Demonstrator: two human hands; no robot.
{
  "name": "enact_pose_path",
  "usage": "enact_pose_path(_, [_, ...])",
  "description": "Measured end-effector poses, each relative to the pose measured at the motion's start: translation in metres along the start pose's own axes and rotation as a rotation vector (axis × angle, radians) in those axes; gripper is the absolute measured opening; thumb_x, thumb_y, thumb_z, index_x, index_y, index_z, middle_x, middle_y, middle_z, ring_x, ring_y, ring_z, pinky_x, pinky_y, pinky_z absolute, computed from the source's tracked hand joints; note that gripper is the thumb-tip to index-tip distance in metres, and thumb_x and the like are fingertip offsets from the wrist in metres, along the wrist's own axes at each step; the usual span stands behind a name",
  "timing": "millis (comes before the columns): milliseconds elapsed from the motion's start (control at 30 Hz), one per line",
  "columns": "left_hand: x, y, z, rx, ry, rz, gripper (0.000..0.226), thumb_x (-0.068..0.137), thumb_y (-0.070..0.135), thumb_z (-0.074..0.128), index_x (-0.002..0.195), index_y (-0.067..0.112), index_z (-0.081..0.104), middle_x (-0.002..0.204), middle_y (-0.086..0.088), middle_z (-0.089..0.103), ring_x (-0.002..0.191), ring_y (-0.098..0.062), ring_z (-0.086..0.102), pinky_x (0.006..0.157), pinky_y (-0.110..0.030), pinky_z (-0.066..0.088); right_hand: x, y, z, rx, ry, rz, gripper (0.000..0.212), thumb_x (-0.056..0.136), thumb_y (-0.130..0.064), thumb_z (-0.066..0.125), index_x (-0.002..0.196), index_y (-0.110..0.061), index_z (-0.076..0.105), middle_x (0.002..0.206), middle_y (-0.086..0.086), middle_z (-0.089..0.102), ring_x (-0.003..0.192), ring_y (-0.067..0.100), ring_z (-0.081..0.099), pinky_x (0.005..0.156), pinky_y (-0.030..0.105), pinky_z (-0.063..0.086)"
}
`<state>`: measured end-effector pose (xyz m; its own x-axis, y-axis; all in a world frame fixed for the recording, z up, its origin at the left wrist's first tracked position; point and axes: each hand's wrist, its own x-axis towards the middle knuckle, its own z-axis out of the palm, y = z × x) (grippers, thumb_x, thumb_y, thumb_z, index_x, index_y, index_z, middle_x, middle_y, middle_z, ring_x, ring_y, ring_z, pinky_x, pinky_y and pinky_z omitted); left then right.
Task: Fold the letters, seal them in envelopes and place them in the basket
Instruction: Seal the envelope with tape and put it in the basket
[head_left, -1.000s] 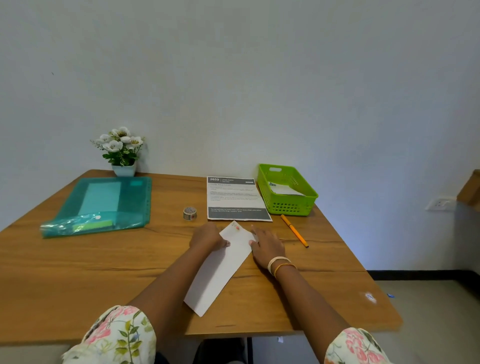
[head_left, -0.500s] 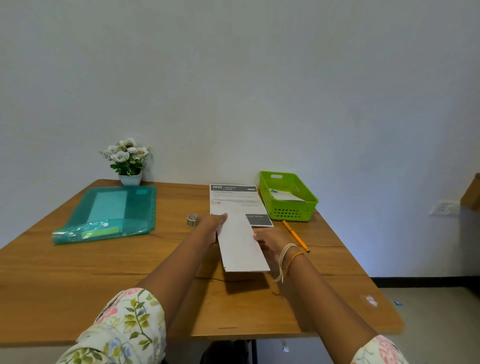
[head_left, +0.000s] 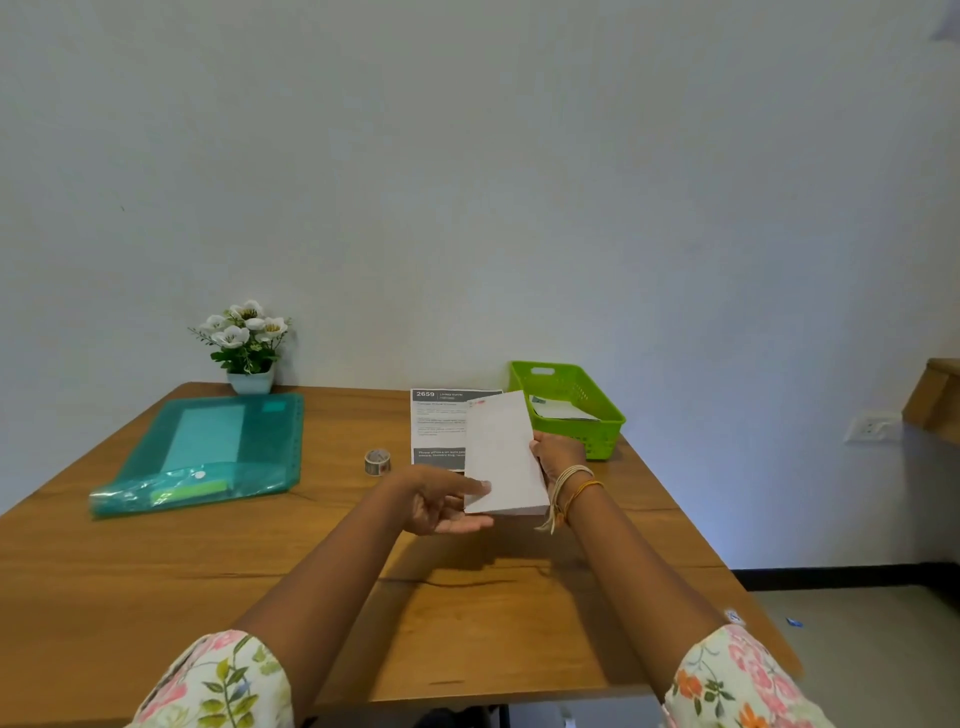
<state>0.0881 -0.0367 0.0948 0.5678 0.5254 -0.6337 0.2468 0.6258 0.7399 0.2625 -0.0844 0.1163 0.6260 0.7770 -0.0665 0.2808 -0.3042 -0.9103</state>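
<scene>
A white envelope (head_left: 503, 457) is held up off the wooden table (head_left: 156, 582), tilted with its far end toward the back edge and partly covering a printed sheet (head_left: 437, 426) that lies flat near the middle of the back edge. The right hand (head_left: 558, 454) grips the envelope along its right long edge, fingers curled behind the paper and thumb at the edge (cord and orange bracelets circle that wrist). The left hand (head_left: 441, 501) is at the envelope's near left corner, palm turned up, fingers loosely extended under the corner and the thumb lying on its face, so it pinches the corner lightly.

The green basket (head_left: 608, 415) stands at the back right corner of the table, just beyond the right hand, with white paper already lying inside. A small roll of tape (head_left: 377, 461) stands near the table's middle, left of the printed sheet. A teal plastic folder (head_left: 208, 457) lies toward the left edge, and a pot of white flowers (head_left: 248, 345) stands at the back edge against the wall, behind the folder.
</scene>
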Motion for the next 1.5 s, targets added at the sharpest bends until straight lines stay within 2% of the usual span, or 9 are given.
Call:
enact_pose_path(100, [0.0,0.002,0.007,-0.017,0.019,0.104,0.026,0.082,-0.005,0.068,0.107,-0.003,0.059,0.106,-0.02,0.07,0.086,-0.026,0.072,0.072,-0.036,0.06,0.002,0.0,-0.003,0.04,-0.009,0.031,0.032,0.097,-0.009,0.044,0.124,-0.007,0.061,0.128,0.014,0.06,0.12,0.027,0.054,0.052,0.006,0.031])
enact_pose_path(300, [0.012,0.029,0.029,0.108,0.058,0.26,0.026,0.089,-0.004,0.06,0.115,0.002,0.059,0.101,-0.013,0.071,0.085,-0.019,0.07,0.066,-0.027,0.06,0.011,0.003,-0.018,0.162,-0.108,0.174,0.029,0.086,-0.008,0.061,0.112,0.003,0.062,0.111,0.018,0.064,0.096,0.029,0.062,0.078,0.037,0.051])
enact_pose_path(433, [0.02,0.059,0.057,0.16,0.088,0.336,0.008,0.091,-0.006,0.056,0.095,0.001,0.058,0.088,-0.011,0.064,0.076,-0.017,0.064,0.057,-0.023,0.058,0.005,-0.008,-0.039,0.33,-0.194,0.31,0.007,0.095,-0.001,0.046,0.096,-0.007,0.05,0.077,0.011,0.052,0.065,0.02,0.052,0.05,0.031,0.05])
enact_pose_path(500, [0.023,0.072,0.071,0.187,0.083,0.369,0.008,0.092,-0.008,0.055,0.09,0.0,0.056,0.087,-0.012,0.061,0.075,-0.018,0.062,0.058,-0.023,0.057,0.008,-0.014,-0.052,0.391,-0.169,0.27,0.024,0.097,0.007,0.037,0.114,-0.007,0.046,0.075,0.012,0.048,0.063,0.017,0.048,0.042,0.025,0.05])
enact_pose_path(700, [0.044,0.111,0.102,0.182,0.114,0.483,0.018,0.084,-0.015,0.062,0.097,-0.003,0.056,0.088,-0.016,0.064,0.074,-0.025,0.066,0.058,-0.027,0.059,0.041,-0.029,-0.078,0.447,-0.073,0.207,0.043,0.095,0.014,0.034,0.136,0.004,0.041,0.078,0.015,0.049,0.066,0.02,0.05,0.085,0.034,0.045])
enact_pose_path(933, [0.06,0.13,0.113,0.153,0.038,0.495,0.037,0.083,-0.021,0.057,0.109,0.006,0.055,0.107,-0.016,0.061,0.107,-0.038,0.064,0.066,-0.029,0.058,0.071,-0.031,-0.087,0.481,0.002,0.201,0.039,0.093,0.016,0.035,0.13,0.009,0.046,0.076,0.015,0.049,0.064,0.021,0.05,0.079,0.038,0.048])
enact_pose_path(1200, [0.109,0.128,0.11,0.149,0.187,0.411,0.043,0.08,-0.021,0.062,0.12,-0.014,0.047,0.1,-0.023,0.058,0.091,-0.037,0.066,0.053,-0.033,0.059,0.114,-0.003,-0.063,0.459,0.048,0.261,0.038,0.09,0.018,0.033,0.126,0.013,0.045,0.071,0.017,0.048,0.059,0.025,0.051,0.054,0.033,0.057])
enact_pose_path(1400, [0.139,0.125,0.091,0.12,0.278,0.533,0.031,0.073,-0.018,0.071,0.08,0.003,0.05,0.104,-0.024,0.056,0.1,-0.042,0.063,0.08,-0.044,0.058,0.146,0.006,-0.057,0.371,0.12,0.268,0.033,0.087,0.018,0.044,0.119,0.018,0.048,0.067,0.019,0.053,0.052,0.029,0.057,0.036,0.03,0.052])
enact_pose_path(1500, [0.149,0.121,0.08,0.148,0.239,0.556,0.029,0.076,-0.013,0.072,0.097,0.002,0.059,0.108,-0.025,0.06,0.084,-0.031,0.066,0.071,-0.035,0.059,0.156,0.013,-0.053,0.265,0.174,0.251,0.029,0.085,0.013,0.051,0.115,0.016,0.051,0.057,0.015,0.055,0.05,0.026,0.061,0.056,0.034,0.058])
